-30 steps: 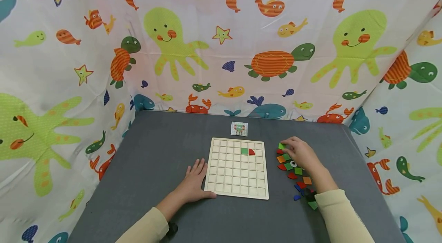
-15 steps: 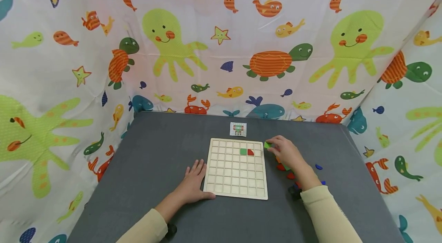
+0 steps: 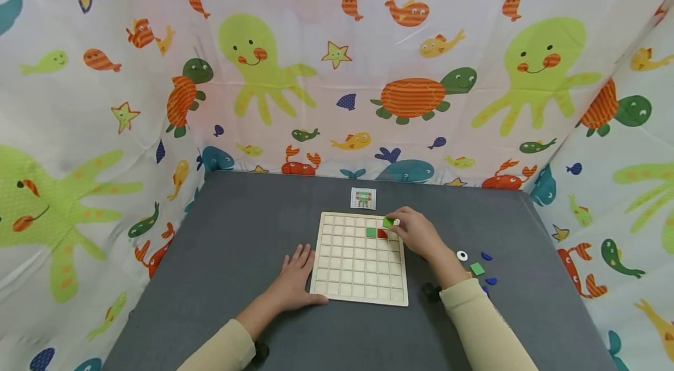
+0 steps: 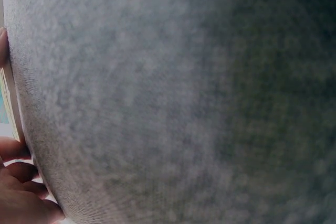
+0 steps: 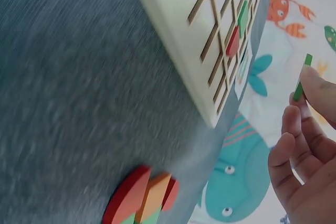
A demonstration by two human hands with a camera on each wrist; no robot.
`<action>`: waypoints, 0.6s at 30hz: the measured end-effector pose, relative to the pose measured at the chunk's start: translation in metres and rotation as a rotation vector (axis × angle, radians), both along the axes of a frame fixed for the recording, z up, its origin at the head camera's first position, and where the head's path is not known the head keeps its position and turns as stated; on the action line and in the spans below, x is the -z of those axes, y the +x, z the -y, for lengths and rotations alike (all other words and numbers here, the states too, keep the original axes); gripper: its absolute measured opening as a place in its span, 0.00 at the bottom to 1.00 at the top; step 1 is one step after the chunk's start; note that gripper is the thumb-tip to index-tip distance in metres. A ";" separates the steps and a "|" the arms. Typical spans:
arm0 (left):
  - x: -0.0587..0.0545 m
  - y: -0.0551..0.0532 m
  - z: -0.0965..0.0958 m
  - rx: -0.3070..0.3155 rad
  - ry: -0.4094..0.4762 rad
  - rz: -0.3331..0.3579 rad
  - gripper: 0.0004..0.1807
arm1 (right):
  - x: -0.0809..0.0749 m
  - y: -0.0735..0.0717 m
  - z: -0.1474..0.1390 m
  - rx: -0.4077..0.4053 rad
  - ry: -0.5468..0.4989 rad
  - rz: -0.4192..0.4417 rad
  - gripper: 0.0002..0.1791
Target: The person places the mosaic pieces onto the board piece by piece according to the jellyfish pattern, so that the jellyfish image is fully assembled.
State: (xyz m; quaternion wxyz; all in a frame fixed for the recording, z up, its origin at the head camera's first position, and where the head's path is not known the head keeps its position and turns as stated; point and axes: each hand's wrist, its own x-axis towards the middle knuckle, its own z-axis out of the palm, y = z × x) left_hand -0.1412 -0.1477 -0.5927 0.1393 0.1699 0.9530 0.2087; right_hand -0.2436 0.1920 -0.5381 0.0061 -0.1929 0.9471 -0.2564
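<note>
the wooden grid board [image 3: 360,265] lies flat on the dark grey counter [image 3: 253,219]. over the board's far right part, the right hand [image 3: 420,234] pinches a green piece [image 3: 388,222] between thumb and fingertip; the right wrist view shows that piece edge-on and clear of the board, the other fingers loosely bent. a red piece [image 3: 382,233] with a rounded edge sits in a cell at the board's far right, and a green square [image 3: 371,232] fills the cell to its left. at the board's left edge, the left hand [image 3: 295,283] rests with its fingers extended and spread, the thumb at the near left corner; the left wrist view is mostly blurred, with a few fingers along one side. just past the board's far edge lies a small printed card [image 3: 363,198]. to the board's right lie a white ring [image 3: 458,253], a loose green tile [image 3: 477,269] and several blue pieces [image 3: 491,281]. the right wrist view also shows a large red tile [image 5: 126,198] and an orange tile [image 5: 151,198] off the board's right edge. beyond the board hangs a white cloth [image 3: 337,90] printed with sea animals.
</note>
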 end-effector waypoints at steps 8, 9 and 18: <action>-0.003 0.001 0.001 0.001 0.021 0.001 0.67 | 0.001 0.001 0.025 -0.034 0.002 0.021 0.17; -0.003 0.001 0.001 0.002 0.017 0.001 0.67 | 0.002 0.000 0.028 -0.037 0.005 0.022 0.17; -0.004 0.001 0.001 0.004 0.014 0.012 0.67 | 0.008 -0.006 0.048 -0.070 0.030 0.046 0.17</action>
